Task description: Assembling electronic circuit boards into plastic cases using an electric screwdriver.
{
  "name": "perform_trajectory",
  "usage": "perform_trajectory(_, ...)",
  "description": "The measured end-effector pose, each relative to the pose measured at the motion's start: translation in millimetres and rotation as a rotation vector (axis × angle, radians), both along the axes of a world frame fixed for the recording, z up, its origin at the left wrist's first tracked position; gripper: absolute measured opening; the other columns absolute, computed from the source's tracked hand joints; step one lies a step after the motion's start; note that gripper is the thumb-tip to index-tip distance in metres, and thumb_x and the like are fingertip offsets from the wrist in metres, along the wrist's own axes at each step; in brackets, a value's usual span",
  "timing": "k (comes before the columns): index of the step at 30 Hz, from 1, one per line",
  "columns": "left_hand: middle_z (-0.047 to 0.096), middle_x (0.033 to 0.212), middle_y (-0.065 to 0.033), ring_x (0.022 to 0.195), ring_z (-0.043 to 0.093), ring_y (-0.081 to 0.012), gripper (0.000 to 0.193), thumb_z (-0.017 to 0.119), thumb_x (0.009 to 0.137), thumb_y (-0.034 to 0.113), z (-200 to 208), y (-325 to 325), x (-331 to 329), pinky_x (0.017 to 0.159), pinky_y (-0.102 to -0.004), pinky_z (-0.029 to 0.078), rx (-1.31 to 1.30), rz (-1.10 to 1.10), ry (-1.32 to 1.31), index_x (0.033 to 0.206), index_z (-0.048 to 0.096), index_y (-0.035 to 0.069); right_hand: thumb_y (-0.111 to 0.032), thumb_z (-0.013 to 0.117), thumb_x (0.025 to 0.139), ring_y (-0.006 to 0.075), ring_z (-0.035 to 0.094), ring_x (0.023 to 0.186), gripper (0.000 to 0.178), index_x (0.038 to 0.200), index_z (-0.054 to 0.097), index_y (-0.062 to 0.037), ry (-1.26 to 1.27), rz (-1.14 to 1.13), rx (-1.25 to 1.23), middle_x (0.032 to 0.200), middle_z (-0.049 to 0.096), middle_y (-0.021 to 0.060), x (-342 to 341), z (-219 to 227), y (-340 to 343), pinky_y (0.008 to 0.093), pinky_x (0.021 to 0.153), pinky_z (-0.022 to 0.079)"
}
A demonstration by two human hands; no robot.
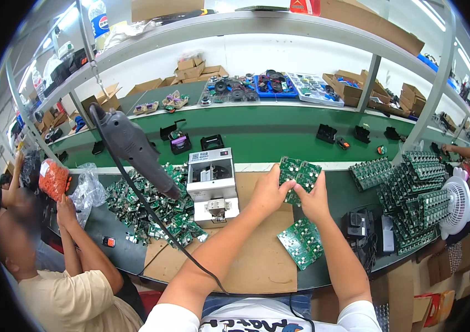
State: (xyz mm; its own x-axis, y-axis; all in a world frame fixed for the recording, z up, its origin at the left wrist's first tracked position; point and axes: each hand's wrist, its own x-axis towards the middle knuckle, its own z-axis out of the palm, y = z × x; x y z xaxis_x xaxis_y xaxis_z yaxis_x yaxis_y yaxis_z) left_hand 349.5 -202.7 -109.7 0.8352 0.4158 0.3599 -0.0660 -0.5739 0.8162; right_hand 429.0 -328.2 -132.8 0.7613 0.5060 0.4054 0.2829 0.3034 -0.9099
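Between my two hands I hold a green circuit board panel [299, 172] above the cardboard sheet. My left hand [271, 191] is closed on its left edge, my right hand [314, 198] on its right edge, with both thumbs near the panel's lower middle. Below, a second green panel [302, 243] lies partly on the cardboard [257, 260], beside my right forearm. To the left of my hands stands a white bench machine [211, 185] with a metal block at its front. A heap of small separate circuit boards [152, 202] spreads left of that machine.
A grey electric screwdriver [132, 146] hangs at the left, its cable crossing over my left forearm. Stacked board panels [417, 193] and a white fan [457, 202] stand at the right. Black housings [326, 133] sit on the green belt [279, 124]. A co-worker [69, 288] sits at the left.
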Motion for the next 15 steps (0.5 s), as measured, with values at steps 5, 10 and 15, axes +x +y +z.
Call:
perform_trajectory(5, 0.062, 0.081, -0.0233, 0.072, 0.06, -0.0397, 0.033, 0.066, 0.084, 0.02, 1.0, -6.9, 3.0, 0.066, -0.0455, 0.047, 0.092, 0.09, 0.109, 0.102, 0.048, -0.001, 0.007, 0.06, 0.082, 0.0169, 0.058, 0.102, 0.054, 0.128, 0.033, -0.0018, 0.163, 0.015, 0.018, 0.116, 0.054, 0.0102, -1.1, -7.4, 5.3, 0.0306, 0.087, 0.048)
perform_trajectory(10, 0.062, 0.085, -0.0286, 0.085, 0.061, -0.0443, 0.037, 0.066, 0.083, 0.021, -5.5, 5.2, 9.4, 0.074, -0.0514, 0.047, 0.238, 0.196, 0.314, 0.105, 0.045, -0.001, 0.001, 0.068, 0.078, 0.0196, 0.062, 0.089, 0.047, 0.117, 0.043, -0.0024, 0.027, -0.172, -0.252, 0.101, 0.061, 0.0093, 8.1, -25.0, 21.6, 0.0319, 0.077, 0.05)
perform_trajectory(15, 0.062, 0.099, -0.0314, 0.095, 0.061, -0.0439, 0.056, 0.071, 0.08, 0.024, -17.1, 30.3, 23.4, 0.084, -0.0462, 0.05, 0.169, 0.326, 0.435, 0.112, 0.041, -0.011, -0.025, 0.077, 0.075, 0.034, 0.065, 0.091, 0.056, 0.114, 0.048, 0.003, -0.229, -0.197, -0.65, 0.104, 0.063, 0.0217, 30.2, -31.3, 34.3, 0.0409, 0.077, 0.052)
